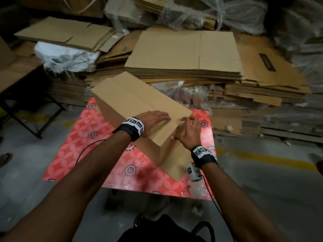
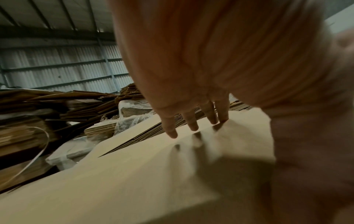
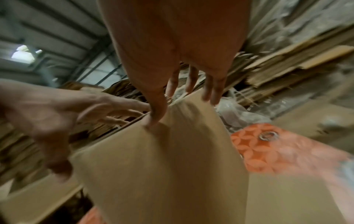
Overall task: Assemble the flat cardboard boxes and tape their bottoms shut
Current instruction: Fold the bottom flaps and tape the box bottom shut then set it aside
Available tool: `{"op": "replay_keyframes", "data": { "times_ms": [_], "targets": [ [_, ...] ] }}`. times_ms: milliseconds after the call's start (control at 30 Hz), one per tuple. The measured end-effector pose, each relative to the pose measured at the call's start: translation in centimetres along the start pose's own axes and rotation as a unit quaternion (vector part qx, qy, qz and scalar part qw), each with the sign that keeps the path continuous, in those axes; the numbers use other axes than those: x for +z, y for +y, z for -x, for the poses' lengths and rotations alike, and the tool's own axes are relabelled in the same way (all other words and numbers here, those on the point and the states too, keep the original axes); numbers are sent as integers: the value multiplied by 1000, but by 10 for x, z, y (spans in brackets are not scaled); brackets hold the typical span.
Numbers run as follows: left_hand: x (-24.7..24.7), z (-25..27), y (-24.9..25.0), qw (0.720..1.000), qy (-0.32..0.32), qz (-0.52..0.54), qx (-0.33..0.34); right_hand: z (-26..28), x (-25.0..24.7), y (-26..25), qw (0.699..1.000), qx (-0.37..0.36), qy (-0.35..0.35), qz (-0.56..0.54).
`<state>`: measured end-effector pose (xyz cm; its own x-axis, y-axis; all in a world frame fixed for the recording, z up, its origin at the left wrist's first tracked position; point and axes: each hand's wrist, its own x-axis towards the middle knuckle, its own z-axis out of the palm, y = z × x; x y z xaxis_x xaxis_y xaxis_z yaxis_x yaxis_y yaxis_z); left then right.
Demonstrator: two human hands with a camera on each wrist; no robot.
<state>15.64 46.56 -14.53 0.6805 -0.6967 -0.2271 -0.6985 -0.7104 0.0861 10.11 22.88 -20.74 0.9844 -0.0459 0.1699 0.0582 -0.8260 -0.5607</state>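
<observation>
Flat cardboard stacks (image 1: pixel 183 55) lie far behind, within reach for later boxes. On the red-patterned counter (image 1: pixel 90 145) the box (image 1: pixel 132 102) stands bottom-up for taping. The left hand (image 1: pixel 153 119) presses its flaps flat-fingered; the right hand (image 1: pixel 188 131) pinches the near-right corner, steadying it.

This was a warehouse or packing shed. Corrugated metal walls (image 2: pixel 57 66) on steel framing rose behind heaps of flattened cardboard boxes (image 1: pixel 183 55), some bundled in clear plastic wrap (image 1: pixel 218 13). The concrete floor (image 1: pixel 262 189) carried a painted yellow line (image 1: pixel 265 158), and a small worktop (image 1: pixel 90 137) had a red patterned cover.
</observation>
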Motion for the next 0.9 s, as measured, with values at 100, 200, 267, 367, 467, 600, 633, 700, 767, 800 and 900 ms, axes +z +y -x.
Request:
{"op": "replay_keyframes", "data": {
  "times_ms": [100,200,267,367,467,600,633,700,767,800,900],
  "targets": [
    [-5,27,-12,993,93,-68,-23,-8,7,-14,995,-71,-31,62],
    [-2,64,-22,968,243,-70,-6,-13,18,-27,987,-122,-76,76],
    [-1,93,-23,941,331,-61,21,-15,25,-33,985,-128,-105,54],
    [5,138,-16,957,289,18,11,-17,36,-41,986,-143,-84,27],
    [23,166,-9,959,205,155,-121,-23,42,-47,989,-121,-55,71],
    [49,149,-2,951,156,169,-209,-30,38,-52,981,-108,-19,157],
    [55,139,-1,955,145,132,-222,-30,34,-54,979,-107,-5,172],
    [64,119,0,960,124,62,-241,-31,24,-60,976,-110,29,187],
    [66,104,2,962,106,10,-250,-33,13,-64,976,-104,72,180],
    [64,99,2,963,101,-8,-251,-35,8,-64,978,-85,91,169],
    [62,90,-2,964,100,-38,-243,-48,-7,-57,983,14,96,155]
  ]
}}
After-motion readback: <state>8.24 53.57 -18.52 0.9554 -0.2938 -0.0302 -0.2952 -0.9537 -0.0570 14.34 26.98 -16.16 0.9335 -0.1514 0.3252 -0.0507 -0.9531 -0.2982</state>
